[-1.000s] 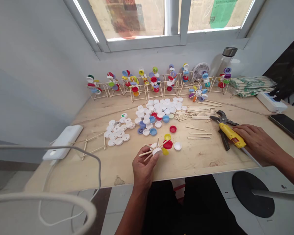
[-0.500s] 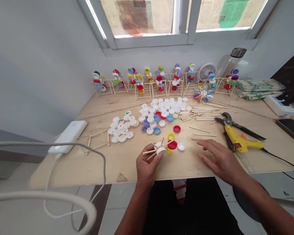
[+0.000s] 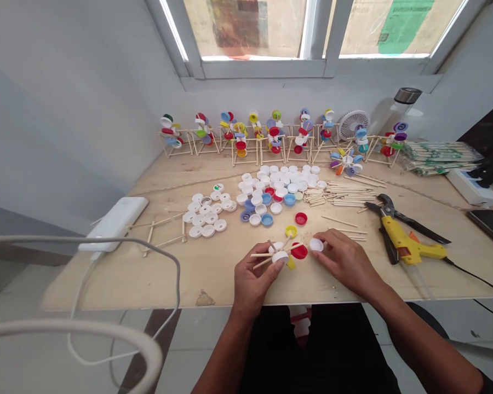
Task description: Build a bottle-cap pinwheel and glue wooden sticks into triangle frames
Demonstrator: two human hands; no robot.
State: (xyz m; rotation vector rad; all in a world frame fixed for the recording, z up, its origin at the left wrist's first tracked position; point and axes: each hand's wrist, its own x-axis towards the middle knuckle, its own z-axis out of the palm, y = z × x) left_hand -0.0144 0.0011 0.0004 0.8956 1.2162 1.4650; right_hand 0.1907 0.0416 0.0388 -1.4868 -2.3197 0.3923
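A bright window [image 3: 263, 30] is shining at 12 o'clock above a long plywood tabletop [image 3: 156, 279], and a row of finished stick-and-bottle-cap figures [image 3: 271, 137] is standing along the far edge, with a small white fan [image 3: 353, 125] and a glass bottle [image 3: 402, 104] behind them at about 1 o'clock. Nearer the centre, a mound of mostly white caps with some blue and red ones [image 3: 271, 183] is lying at 12 o'clock, and a smaller patch of white caps [image 3: 205, 216] is lying at 11 o'clock. A loose pile of wooden sticks [image 3: 340, 192] is resting at 1 o'clock, and a yellow glue gun [image 3: 406, 246] is lying against a pair of pliers [image 3: 425, 230] at 2 o'clock. At the near edge, the person's left hand [image 3: 254, 282] is clenched around a stick-and-cap assembly [image 3: 277, 254], gripping it from below at 6 o'clock, with its sticks pointing outward and a white cap facing up. The right hand [image 3: 347, 262] is reaching in from 4 o'clock, its thumb and fingertips pinching a white bottle cap [image 3: 316, 244], just beside the assembly. A red cap [image 3: 299, 251] is lying between the two hands, touching neither clearly, and a yellow cap [image 3: 291, 231] is sitting just above them.
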